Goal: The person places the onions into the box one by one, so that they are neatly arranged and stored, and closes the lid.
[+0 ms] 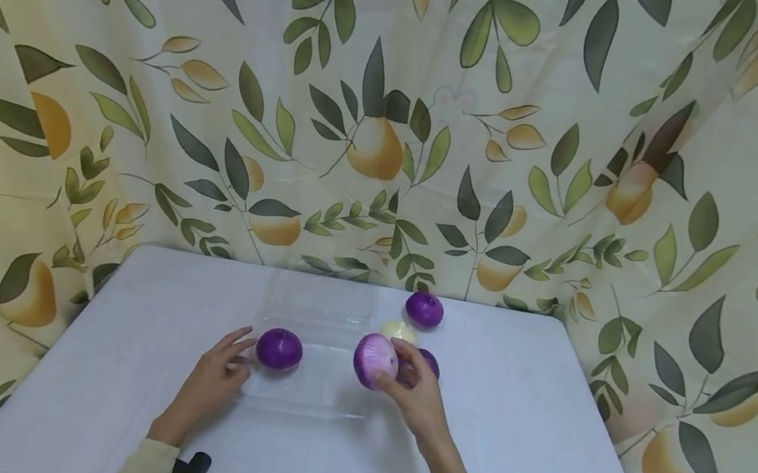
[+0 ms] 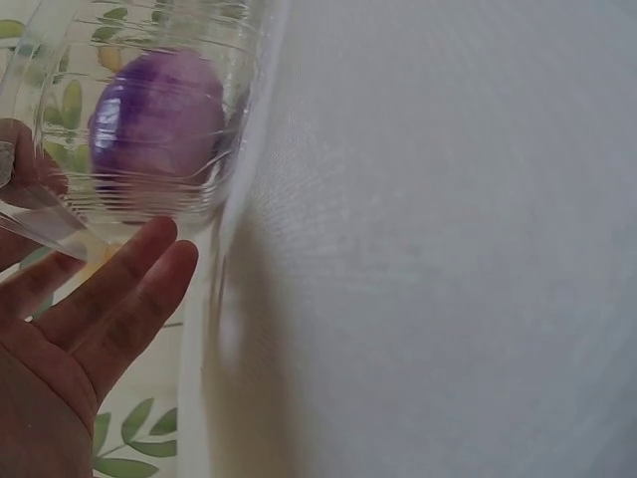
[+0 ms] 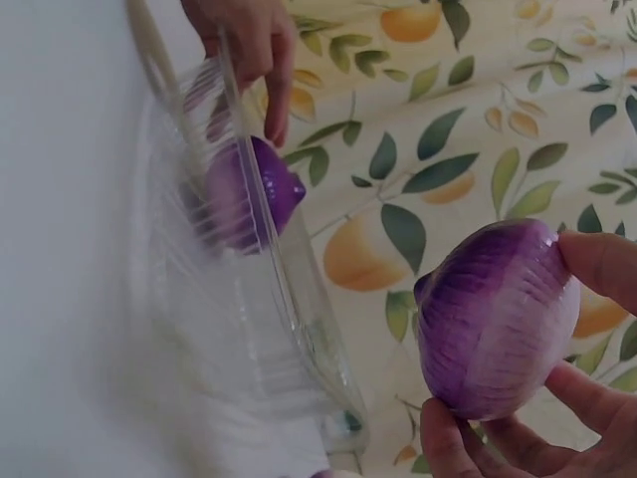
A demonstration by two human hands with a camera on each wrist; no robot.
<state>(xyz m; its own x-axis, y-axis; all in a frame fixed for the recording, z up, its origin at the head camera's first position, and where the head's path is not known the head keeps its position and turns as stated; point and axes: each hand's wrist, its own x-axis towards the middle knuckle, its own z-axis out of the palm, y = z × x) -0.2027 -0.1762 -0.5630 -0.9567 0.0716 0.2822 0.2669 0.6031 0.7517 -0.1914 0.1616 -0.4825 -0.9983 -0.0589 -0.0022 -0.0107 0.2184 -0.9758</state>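
Observation:
My right hand (image 1: 420, 392) holds a purple-and-white onion (image 3: 503, 324) between thumb and fingers, raised over the right side of a clear plastic container (image 1: 313, 394). Inside the container, toward its left end, sits another purple onion (image 1: 279, 349). At the container's left edge is my left hand (image 1: 213, 376), its fingers spread and fairly straight. In the left wrist view, the thumb and fingers lie on either side of the clear plastic rim; whether they press on it is hard to tell.
Right of the container, a purple onion (image 1: 424, 310) lies near the table's far edge. A pale onion (image 1: 400, 331) and another purple onion (image 1: 430, 362) are partly hidden behind my right hand. The container's clear lid (image 1: 318, 296) lies back toward the leaf-patterned curtain (image 1: 383, 212).

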